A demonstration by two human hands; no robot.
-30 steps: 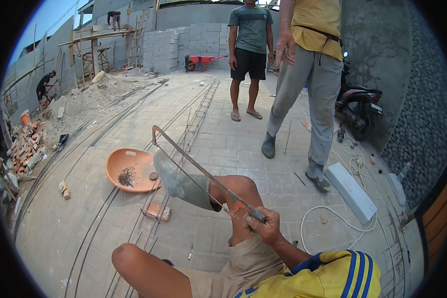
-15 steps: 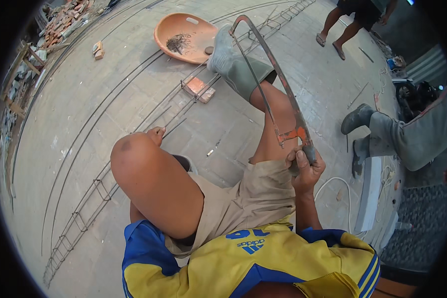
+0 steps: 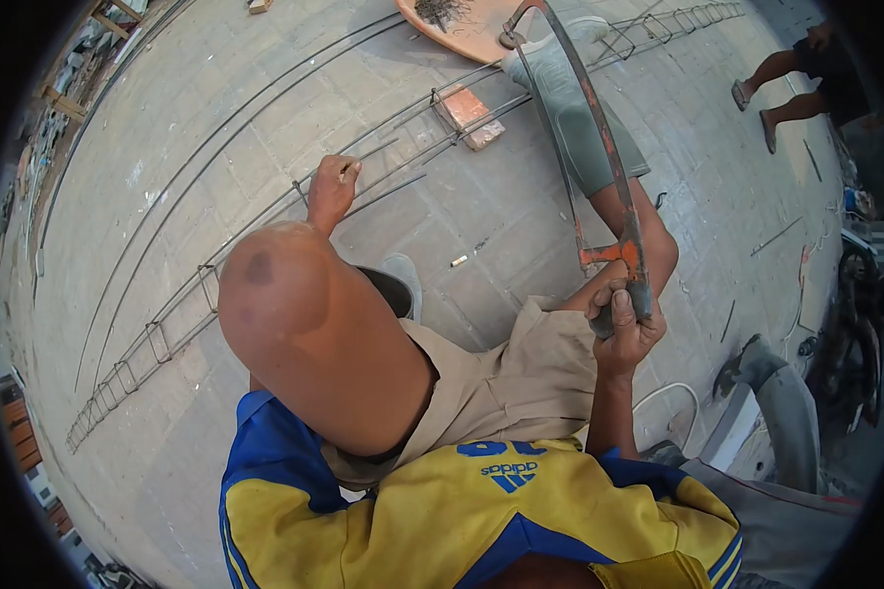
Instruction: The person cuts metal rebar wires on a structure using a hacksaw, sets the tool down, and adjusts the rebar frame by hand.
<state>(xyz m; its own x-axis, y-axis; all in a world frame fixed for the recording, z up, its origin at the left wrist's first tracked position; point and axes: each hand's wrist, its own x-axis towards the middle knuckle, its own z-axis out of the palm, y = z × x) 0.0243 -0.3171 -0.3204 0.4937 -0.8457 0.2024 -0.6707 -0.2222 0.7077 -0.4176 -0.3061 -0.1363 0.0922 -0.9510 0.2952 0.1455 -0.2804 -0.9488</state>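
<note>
My right hand (image 3: 629,334) is wrapped round the dark handle of a hacksaw (image 3: 609,137). The hacksaw's worn orange-and-grey frame points away from me above my right leg, its blade on the left side. Past my raised left knee, my left hand (image 3: 332,191) is closed beside the long bars of a steel rebar cage (image 3: 290,193). Its fingers are curled together, and I cannot make out what is between them. Under the far stretch of the cage lies an orange brick (image 3: 471,116).
An orange basin (image 3: 467,34) holding short wire pieces stands at the far middle. Long loose rods (image 3: 182,162) curve over the paved floor on the left. Another person's legs (image 3: 781,93) are at the far right; a second person's grey-clad leg (image 3: 791,412) is close on my right.
My view has shifted, so the basin and cage sit higher. My left hand has come further into sight beyond the knee. The hacksaw stays in my right hand.
</note>
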